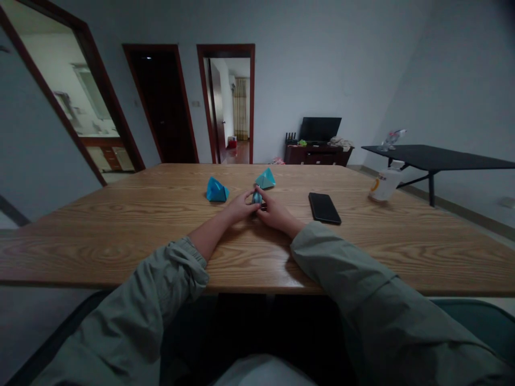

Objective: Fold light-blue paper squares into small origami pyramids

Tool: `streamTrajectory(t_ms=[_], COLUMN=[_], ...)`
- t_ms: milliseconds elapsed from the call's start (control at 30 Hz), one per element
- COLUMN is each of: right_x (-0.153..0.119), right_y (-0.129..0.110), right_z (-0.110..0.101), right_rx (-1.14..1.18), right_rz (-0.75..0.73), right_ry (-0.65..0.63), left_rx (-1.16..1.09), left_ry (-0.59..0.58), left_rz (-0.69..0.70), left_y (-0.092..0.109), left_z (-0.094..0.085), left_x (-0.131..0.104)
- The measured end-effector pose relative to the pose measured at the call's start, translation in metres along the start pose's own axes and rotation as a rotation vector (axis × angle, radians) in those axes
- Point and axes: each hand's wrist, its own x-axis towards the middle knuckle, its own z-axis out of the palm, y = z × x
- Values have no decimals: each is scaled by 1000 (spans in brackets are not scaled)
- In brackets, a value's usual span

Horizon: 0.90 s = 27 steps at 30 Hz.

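My left hand (240, 207) and my right hand (274, 209) meet over the middle of the wooden table. Between their fingertips they grip a small light-blue folded paper piece (257, 198), partly covered by the fingers. Both hands are closed around it, from either side. A darker blue folded paper shape (216, 190) stands on the table to the left of my left hand. Just beyond the fingertips sits a turquoise folded paper shape (266, 178) with a pointed top.
A black phone (324, 208) lies right of my right hand on the wooden table (153, 236). Farther right stands a whitish translucent plastic container (385, 185). A black table (446, 157) with a clear plastic item (392, 139) is beyond it. A television (321, 129) stands at the back wall.
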Motion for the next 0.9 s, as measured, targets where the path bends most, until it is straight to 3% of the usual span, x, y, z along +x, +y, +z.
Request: streamTrajectory(t_ms=[100, 233, 367, 500, 733, 900], right_x=[1, 2, 3, 3, 5, 7], right_y=[3, 2, -8, -17, -17, -14], right_z=[3, 3, 1, 0, -1, 0], right_rx=[28, 16, -62, -139, -155, -182], right_rz=[19, 46, 22, 59, 71, 102], right_ry=[18, 45, 99, 121, 213, 226], left_rx=[49, 16, 271, 520, 699, 791], left_ry=[34, -30, 105, 240, 314, 302], left_rz=[52, 93, 164, 140, 141, 147], left_y=[0, 2, 5, 9, 16, 22], left_z=[2, 4, 3, 3, 9, 7], left_x=[1, 0, -3, -5, -8, -10])
